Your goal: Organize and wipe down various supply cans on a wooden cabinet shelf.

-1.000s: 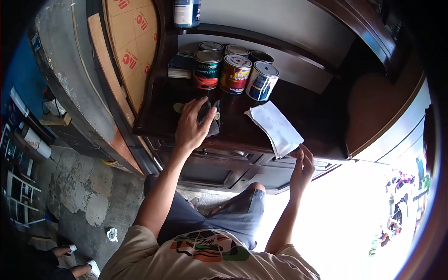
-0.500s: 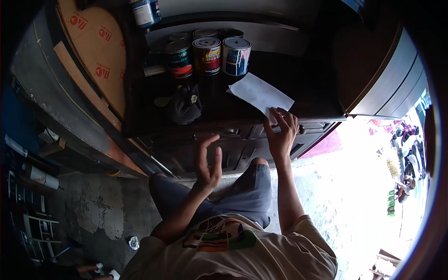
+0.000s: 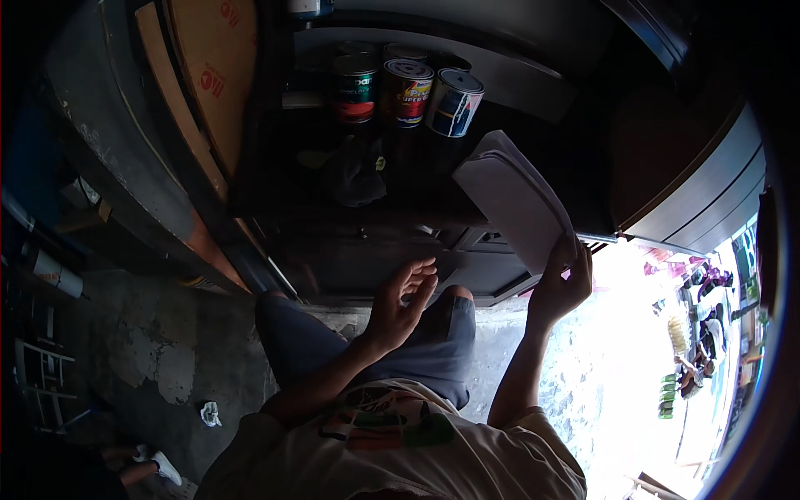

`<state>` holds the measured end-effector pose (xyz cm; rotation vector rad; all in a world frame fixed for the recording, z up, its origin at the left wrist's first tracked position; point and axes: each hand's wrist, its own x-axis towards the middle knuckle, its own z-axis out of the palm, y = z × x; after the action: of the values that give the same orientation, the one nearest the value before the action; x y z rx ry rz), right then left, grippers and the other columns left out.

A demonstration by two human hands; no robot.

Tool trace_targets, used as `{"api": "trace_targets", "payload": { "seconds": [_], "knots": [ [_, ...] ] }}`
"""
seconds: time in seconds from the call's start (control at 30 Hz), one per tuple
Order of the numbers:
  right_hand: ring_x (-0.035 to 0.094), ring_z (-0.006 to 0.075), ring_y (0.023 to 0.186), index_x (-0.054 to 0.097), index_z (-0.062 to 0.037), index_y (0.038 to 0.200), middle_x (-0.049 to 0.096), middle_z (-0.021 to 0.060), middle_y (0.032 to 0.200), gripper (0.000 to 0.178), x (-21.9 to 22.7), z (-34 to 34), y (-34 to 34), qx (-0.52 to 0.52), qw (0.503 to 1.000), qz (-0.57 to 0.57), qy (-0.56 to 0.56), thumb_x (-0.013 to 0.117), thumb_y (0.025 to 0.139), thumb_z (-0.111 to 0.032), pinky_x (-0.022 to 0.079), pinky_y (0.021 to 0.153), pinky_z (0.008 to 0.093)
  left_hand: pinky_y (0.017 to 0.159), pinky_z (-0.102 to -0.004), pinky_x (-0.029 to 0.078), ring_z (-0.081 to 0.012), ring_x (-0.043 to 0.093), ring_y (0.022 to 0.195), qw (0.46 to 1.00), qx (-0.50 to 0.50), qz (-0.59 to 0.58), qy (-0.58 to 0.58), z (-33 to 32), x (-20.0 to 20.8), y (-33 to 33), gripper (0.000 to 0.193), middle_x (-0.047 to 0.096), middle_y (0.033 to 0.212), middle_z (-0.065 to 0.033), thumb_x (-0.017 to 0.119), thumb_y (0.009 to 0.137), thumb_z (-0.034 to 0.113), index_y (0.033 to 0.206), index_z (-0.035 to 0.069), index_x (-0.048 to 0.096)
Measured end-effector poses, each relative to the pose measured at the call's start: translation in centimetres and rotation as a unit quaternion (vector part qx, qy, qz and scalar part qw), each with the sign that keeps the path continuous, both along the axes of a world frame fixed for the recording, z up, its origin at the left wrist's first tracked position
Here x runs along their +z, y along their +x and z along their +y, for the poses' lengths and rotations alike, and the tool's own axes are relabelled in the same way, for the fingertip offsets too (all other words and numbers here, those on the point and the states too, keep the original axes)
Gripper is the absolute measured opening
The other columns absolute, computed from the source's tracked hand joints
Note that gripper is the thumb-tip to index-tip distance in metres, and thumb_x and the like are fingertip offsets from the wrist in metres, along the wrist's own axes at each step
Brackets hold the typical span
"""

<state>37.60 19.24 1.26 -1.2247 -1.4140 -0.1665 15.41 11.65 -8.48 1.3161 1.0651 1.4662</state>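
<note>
My right hand point(image 3: 563, 287) pinches a few white sheets of paper point(image 3: 518, 204) by their lower corner, thumb against fingers. The sheets are lifted off the dark cabinet top point(image 3: 450, 183) and bend slightly, their far edges parting. My left hand point(image 3: 404, 304) hovers over my lap in front of the cabinet, fingers loosely curled, holding nothing. A crumpled dark cloth point(image 3: 354, 175) lies on the cabinet top, left of the paper. Behind it stand a green and red paint can point(image 3: 355, 90), a yellow and red can point(image 3: 407, 96) and a white and blue can point(image 3: 455, 104).
More cans are partly hidden behind the front row. Brown-covered boards point(image 3: 212, 83) lean at the left. Drawers and doors form the cabinet front point(image 3: 358, 267). A crumpled white scrap point(image 3: 210, 413) and another person's shoe point(image 3: 166, 469) show on the floor at lower left.
My right hand has raised the paper off the cabinet top and moved right and nearer. My left hand has shifted right and lower. The view has also turned slightly.
</note>
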Motion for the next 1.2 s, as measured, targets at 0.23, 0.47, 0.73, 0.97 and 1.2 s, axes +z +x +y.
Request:
{"api": "trace_targets", "payload": {
  "seconds": [0.23,0.47,0.73,0.97,1.2],
  "knots": [
    [0.059,0.0161,0.076,0.078,-0.0034,0.113,0.068,0.0091,0.095,0.022,-3.4,-6.7,-5.6,0.162,0.984,-0.047,-0.051,0.070,0.093,-0.001,0.049,0.069,0.0288,0.105,-0.0391,0.050,-0.0281,0.060,0.126,0.941,-0.058,-0.315,-0.107,-0.1,-0.2,1.0,0.062,0.057,0.142,-0.0181,0.058,0.108,0.036,0.158,0.006,0.036],
    [0.059,0.0190,0.083,0.080,-0.0079,0.118,0.068,0.0088,0.105,0.049,-8.8,-12.2,-10.1,0.384,0.912,-0.052,-0.136,0.074,0.072,0.005,0.049,0.072,0.0286,0.101,-0.0427,0.053,-0.0274,0.063,0.121,0.879,-0.036,-0.461,-0.113,-3.6,-3.9,-1.3,0.069,0.059,0.141,-0.0161,0.053,0.107,0.053,0.158,0.009,0.037],
    [0.062,0.0192,0.088,0.079,-0.0079,0.119,0.066,0.0087,0.113,0.036,-10.8,-12.2,-12.2,0.517,0.804,-0.034,-0.292,0.083,0.083,-0.012,0.052,0.073,0.0305,0.091,-0.0437,0.056,-0.0237,0.069,0.110,0.804,-0.060,-0.586,-0.078,-6.8,-8.9,-5.2,0.071,0.065,0.134,-0.0125,0.043,0.104,0.063,0.154,0.013,0.043],
    [0.064,0.0197,0.089,0.079,-0.0059,0.117,0.065,0.0093,0.118,0.036,-12.3,-12.5,-13.5,0.539,0.770,-0.057,-0.337,0.084,0.082,-0.006,0.053,0.077,0.0297,0.092,-0.0445,0.057,-0.0243,0.067,0.117,0.939,0.154,-0.307,-0.005,-9.8,-8.2,-5.5,0.072,0.064,0.138,-0.0093,0.041,0.103,0.065,0.155,0.016,0.044],
    [0.059,0.0253,0.100,0.079,-0.0059,0.115,0.063,0.0105,0.123,0.037,-12.2,-11.9,-12.2,0.524,0.798,-0.040,-0.295,0.085,0.083,-0.022,0.051,0.084,0.0362,0.096,-0.0488,0.053,-0.0297,0.065,0.119,0.775,-0.028,-0.626,-0.086,-9.5,-11.0,-9.1,0.075,0.064,0.139,-0.0140,0.042,0.099,0.064,0.155,0.014,0.044]
  ]
}}
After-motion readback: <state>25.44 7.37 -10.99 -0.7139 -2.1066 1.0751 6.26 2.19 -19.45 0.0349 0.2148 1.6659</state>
